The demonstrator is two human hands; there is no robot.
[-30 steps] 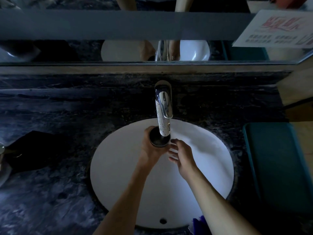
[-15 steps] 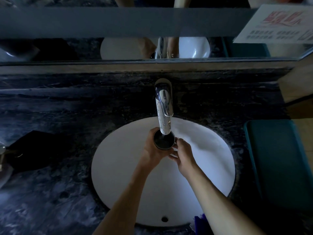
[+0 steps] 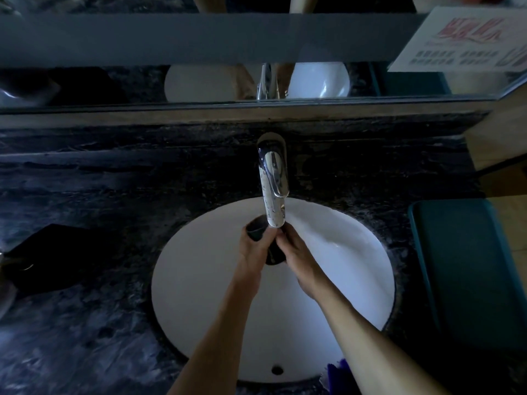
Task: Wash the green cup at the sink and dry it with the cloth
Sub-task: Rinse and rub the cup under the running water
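Observation:
The cup (image 3: 274, 253) looks dark in this dim light and is held over the white oval sink (image 3: 199, 280), tilted, its mouth toward the chrome tap (image 3: 273, 189). My left hand (image 3: 254, 246) grips the cup near its rim just under the spout. My right hand (image 3: 299, 258) wraps the cup's right side and lower body. Much of the cup is hidden by both hands. A dark cloth (image 3: 54, 258) lies on the counter to the left of the sink.
The sink is set in a dark marbled counter (image 3: 85, 337). A teal tray (image 3: 467, 266) stands at the right. A mirror (image 3: 199, 52) with a sign runs along the back. Something blue (image 3: 335, 372) sits at the sink's near rim.
The cup has tipped from mouth-up under the spout to a tilted pose. My right hand has closed around its side, and both hands have shifted slightly nearer to me.

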